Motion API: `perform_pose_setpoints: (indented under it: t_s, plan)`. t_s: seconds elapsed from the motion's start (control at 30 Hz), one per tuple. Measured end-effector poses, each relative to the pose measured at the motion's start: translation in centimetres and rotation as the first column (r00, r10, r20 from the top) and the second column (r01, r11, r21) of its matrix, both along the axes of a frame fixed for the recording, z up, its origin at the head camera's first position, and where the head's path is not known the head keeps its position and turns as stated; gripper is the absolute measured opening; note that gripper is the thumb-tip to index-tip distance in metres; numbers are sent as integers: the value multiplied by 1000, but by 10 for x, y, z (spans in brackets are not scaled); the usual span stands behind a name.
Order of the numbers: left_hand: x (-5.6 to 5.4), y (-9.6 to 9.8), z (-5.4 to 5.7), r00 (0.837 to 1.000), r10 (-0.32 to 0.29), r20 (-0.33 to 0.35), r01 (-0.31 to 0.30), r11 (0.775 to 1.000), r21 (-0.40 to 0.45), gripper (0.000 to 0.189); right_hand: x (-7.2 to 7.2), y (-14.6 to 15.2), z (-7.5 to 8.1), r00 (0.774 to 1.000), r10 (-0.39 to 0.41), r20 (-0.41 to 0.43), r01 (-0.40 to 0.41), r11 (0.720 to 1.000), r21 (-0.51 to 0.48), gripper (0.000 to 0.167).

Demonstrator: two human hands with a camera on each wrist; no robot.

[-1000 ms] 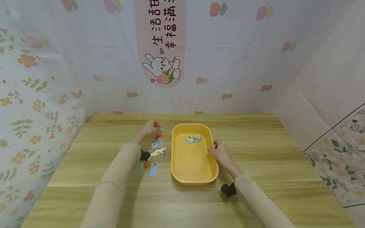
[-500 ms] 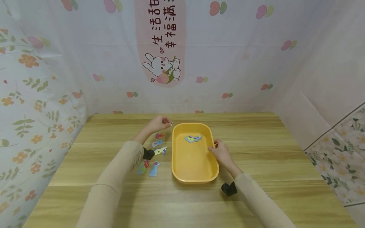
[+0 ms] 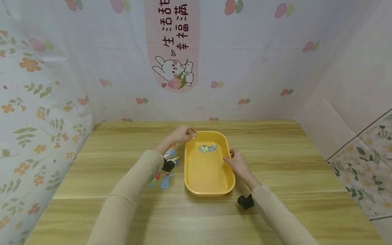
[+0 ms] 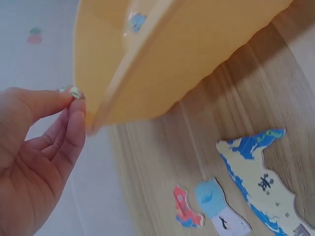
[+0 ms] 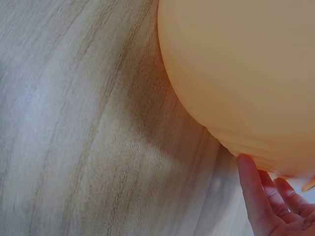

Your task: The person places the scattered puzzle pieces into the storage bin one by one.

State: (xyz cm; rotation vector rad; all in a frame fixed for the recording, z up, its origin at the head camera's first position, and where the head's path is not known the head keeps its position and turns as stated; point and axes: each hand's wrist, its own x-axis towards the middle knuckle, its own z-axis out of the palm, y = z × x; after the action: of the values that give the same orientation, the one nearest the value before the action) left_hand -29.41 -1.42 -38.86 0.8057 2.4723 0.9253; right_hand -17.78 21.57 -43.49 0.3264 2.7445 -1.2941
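Observation:
A yellow tray stands mid-table with one blue-and-yellow map puzzle piece lying in it. My left hand is at the tray's far left corner, pinching a small multicoloured puzzle piece between thumb and fingertips, right by the rim. Much of that piece is hidden by the fingers. On the tray's right side, my right hand grips the wall, thumb over the rim and fingers outside; its fingers show against the outer wall in the right wrist view.
Left of the tray lie a red puzzle piece, a blue-and-white one and a cream one with blue edges. Nearer the front are a light blue piece and a green-and-red piece, partly behind the left sleeve.
My left hand has carried the small puzzle piece rightward from the far left of the table to the tray's far left corner. The right hand keeps its grip on the tray.

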Motion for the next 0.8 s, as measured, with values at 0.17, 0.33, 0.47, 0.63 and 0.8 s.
perform_pose_setpoints:
  t_s: [0.17,0.33,0.47,0.63,0.8]
  plan:
    - [5,17,-3,995,-62,-77,52,991,-121,21,-1,1,-1,1000,-4,9,4,1000,1,34]
    - [2,29,-19,973,-142,-182,102,971,-214,14,-2,1,-3,1000,-13,7,13,1000,12,34]
    - [-36,41,-82,954,-176,-241,108,957,-268,12,-1,1,-3,1000,-13,-5,13,1000,27,35]
    - [-100,54,-176,898,-223,-381,78,930,-360,8,-2,1,-4,1000,-17,-8,17,999,35,36]
    - [-110,58,-189,899,-223,-376,56,911,-408,13,-2,2,-3,1000,-21,5,21,999,31,36]
